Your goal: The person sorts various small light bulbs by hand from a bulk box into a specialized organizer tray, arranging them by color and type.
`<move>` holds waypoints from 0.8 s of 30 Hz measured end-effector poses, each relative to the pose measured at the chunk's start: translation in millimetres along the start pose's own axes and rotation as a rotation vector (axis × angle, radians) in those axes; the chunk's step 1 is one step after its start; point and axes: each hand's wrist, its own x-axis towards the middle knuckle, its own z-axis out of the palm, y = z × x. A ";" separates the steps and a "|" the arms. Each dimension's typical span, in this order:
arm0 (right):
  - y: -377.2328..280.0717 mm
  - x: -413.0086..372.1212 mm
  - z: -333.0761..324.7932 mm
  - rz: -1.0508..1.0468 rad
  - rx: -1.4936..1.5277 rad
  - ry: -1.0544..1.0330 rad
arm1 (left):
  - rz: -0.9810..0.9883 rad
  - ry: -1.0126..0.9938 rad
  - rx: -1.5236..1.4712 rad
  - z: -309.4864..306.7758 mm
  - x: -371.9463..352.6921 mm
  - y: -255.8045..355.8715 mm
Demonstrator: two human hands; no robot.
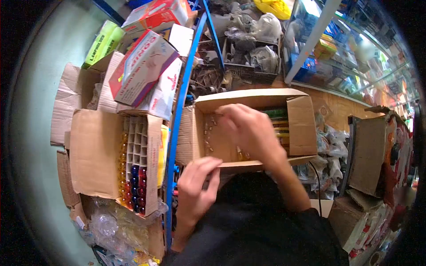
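Observation:
An open cardboard box [255, 93] lies in front of me. Several small bulbs with metal ends [207, 132] are scattered on its floor at the left, and a few yellowish bulbs [242, 155] lie near its front wall. My left hand [197, 184] is at the box's front left corner, its fingers curled over the rim with the thumb below. My right hand [250, 131] is over the inside of the box, fingers bent downward and smeared by motion; whether they hold anything is hidden. Green and yellow rows of items [279, 124] fill the box's right side.
A blue metal post [183, 97] stands close to my left hand. Beyond it, a carton of coloured bulbs [153, 164] sits below stacked boxes [144, 66]. Bagged goods [330, 146] and more cartons [366, 155] are at right; a glass display case [350, 53] stands behind.

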 end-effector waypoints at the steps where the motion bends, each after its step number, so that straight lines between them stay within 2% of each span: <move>1: 23.7 -11.4 -11.6 0.063 -0.073 -0.093 | 0.011 -0.080 0.023 8.9 11.3 -9.4; 2: 45.6 -20.6 -18.7 0.152 -0.105 -0.232 | -0.020 -0.110 0.016 19.9 25.2 -16.9; 4: 78.3 -39.8 -17.5 0.110 -0.222 -0.391 | -0.084 -0.275 0.064 41.5 52.2 -41.1; 6: 87.7 -53.8 -12.1 0.104 -0.296 -0.585 | 0.002 -0.504 0.229 66.0 68.7 -78.7; 7: 89.2 -54.7 -4.6 0.169 -0.369 -0.731 | 0.028 -0.607 0.242 77.6 72.1 -89.6; 10: 72.2 -60.0 -0.4 0.195 -0.488 -0.829 | 0.053 -0.860 0.267 105.0 75.3 -96.7; 12: 64.0 -64.3 -1.3 0.218 -0.508 -0.824 | -0.093 -1.075 0.464 107.7 77.3 -72.5; 16: 70.5 -63.8 11.4 0.261 -0.534 -0.867 | -0.061 -1.075 0.502 125.7 58.8 -81.3; 17: 70.4 -61.7 13.6 0.236 -0.567 -0.925 | -0.013 -0.992 0.516 141.2 45.7 -96.5; 21: 64.8 -62.6 15.9 0.211 -0.557 -0.963 | 0.019 -1.088 0.524 144.2 52.8 -90.7; 24: 67.8 -64.9 21.1 0.234 -0.565 -0.961 | -0.001 -1.054 0.513 141.8 51.5 -92.4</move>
